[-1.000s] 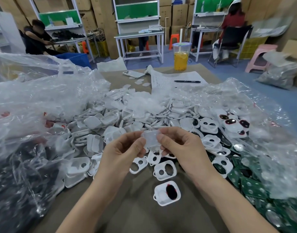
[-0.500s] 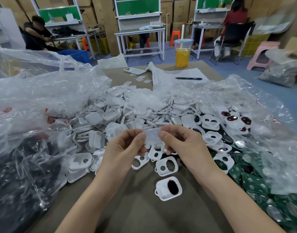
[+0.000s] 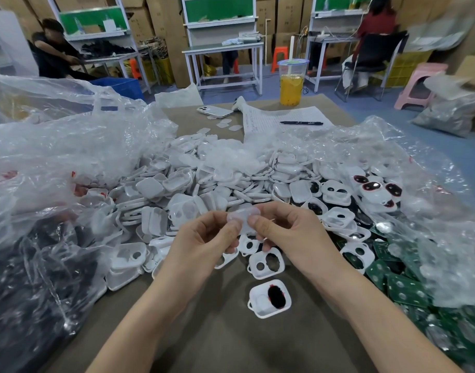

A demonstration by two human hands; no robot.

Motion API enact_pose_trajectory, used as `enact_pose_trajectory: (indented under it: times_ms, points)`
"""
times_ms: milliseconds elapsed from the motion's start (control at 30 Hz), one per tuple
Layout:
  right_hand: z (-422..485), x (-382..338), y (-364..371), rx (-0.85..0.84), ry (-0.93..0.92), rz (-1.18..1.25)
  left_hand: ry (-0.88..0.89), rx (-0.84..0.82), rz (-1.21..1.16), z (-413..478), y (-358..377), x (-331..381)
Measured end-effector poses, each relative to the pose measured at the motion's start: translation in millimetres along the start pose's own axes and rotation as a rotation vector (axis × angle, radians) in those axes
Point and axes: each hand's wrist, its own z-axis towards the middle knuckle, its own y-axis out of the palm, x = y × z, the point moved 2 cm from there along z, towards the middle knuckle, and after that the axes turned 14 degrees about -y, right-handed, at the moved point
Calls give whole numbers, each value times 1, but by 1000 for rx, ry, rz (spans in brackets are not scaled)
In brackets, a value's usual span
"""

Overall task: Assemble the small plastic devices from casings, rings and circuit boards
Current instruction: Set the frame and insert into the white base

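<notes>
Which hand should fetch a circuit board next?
Right, probably: the green circuit boards lie to the right of the right hand; the left hand also pinches the clear piece and could hold it.

One wide-angle camera on my head faces forward and down, close over the small translucent plastic piece [image 3: 242, 217] between my left hand [image 3: 201, 242] and right hand [image 3: 293, 232].

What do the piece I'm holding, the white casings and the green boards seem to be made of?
Held piece: likely clear plastic, slightly frosted; it looks see-through. Casings: white moulded plastic, smooth, slightly glossy. Boards: probably laminate circuit board, green coated with silvery round pads.
</notes>
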Motion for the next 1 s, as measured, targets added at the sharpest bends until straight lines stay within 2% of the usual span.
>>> enact_pose_trajectory:
  times_ms: [700,1000]
  points:
    - [-1,-7,-2,3,-4,-51,13,22,3,2,-3,-3]
    - [-1,-10,-6,6,-80,-138,42,-68,-87,-3,-4,4]
